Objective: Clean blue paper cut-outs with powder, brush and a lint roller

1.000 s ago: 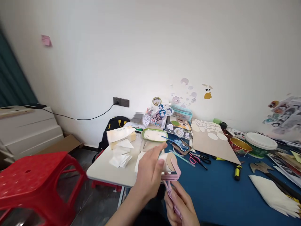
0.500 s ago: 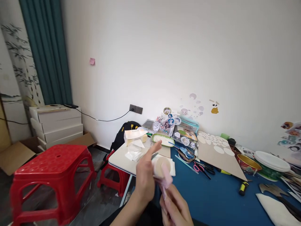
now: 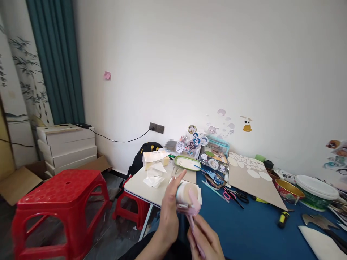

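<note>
Low in the middle of the head view, my right hand is wrapped round the pink handle of a lint roller. Its white roll faces up, with a beige core at the end and a pink arm across it. My left hand is held upright with the fingers stretched out, its palm side against or very close to the roll. Whether the palm touches it cannot be made out. Behind the roller, a white paper stack is partly covered.
A tissue pack, green-rimmed tray, pink scissors and grey board lie on the tables. On the right are a gold bowl, white-lidded tub and yellow cutter. A red stool stands left.
The lint roller has tilted slightly, showing more of the roll's side. Both hands keep their places around it. The view has shifted slightly.
</note>
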Available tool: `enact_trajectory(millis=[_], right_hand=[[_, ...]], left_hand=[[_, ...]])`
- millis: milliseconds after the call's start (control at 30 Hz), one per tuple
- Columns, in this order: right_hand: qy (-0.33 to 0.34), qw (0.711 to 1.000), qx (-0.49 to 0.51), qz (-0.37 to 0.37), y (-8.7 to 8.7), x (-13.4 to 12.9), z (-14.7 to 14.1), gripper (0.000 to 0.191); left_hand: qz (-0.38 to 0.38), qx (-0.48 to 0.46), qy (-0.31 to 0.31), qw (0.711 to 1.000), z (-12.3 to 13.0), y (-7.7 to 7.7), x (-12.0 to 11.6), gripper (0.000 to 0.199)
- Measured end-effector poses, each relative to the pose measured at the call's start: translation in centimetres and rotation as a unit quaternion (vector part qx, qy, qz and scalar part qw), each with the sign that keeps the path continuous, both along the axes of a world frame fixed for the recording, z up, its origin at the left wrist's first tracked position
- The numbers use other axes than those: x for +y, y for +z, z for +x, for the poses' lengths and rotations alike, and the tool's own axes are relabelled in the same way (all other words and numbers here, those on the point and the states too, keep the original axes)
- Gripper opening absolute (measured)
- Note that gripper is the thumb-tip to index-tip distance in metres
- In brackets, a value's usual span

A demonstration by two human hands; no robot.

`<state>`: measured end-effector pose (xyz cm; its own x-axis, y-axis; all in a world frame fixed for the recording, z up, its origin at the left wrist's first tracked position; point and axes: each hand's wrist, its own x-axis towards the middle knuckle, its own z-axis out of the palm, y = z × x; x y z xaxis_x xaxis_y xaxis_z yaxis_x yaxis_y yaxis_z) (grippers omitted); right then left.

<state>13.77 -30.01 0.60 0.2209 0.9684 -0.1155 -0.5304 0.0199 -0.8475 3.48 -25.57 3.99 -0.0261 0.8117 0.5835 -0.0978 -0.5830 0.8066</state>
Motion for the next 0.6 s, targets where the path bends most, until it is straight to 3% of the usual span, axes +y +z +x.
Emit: enact_trajectory(millis=[133,300,433,533,600], right_hand=[[0.025,0.999,-0.016,-0.024,-0.5,-0.3,0.5,0.062],[0.074,0.995,-0.060,0.011,-1.0,-0.3,1.3,0.060],[0.041,0.996,-0.073,0.013,-1.3,-0.3,0.9,0.060],[0.035,0.994,-0.099,0.042,-1.3,-0.4,0.4,0.051],[0.016,0.995,-0.094,0.041,-1.4,-0.4,0.2,0.051]], left_hand=[[0.024,0.058,-0.009,0.998,-0.4,0.0,-0.1,0.053],[0.038,0.083,0.033,0.995,-1.0,0.4,-0.1,0.057],[0.069,0.099,0.012,0.993,-1.2,0.5,0.0,0.057],[0.027,0.050,0.028,0.998,-1.1,0.4,0.3,0.060],[0.021,0.070,0.030,0.997,-0.9,0.4,0.3,0.060]])
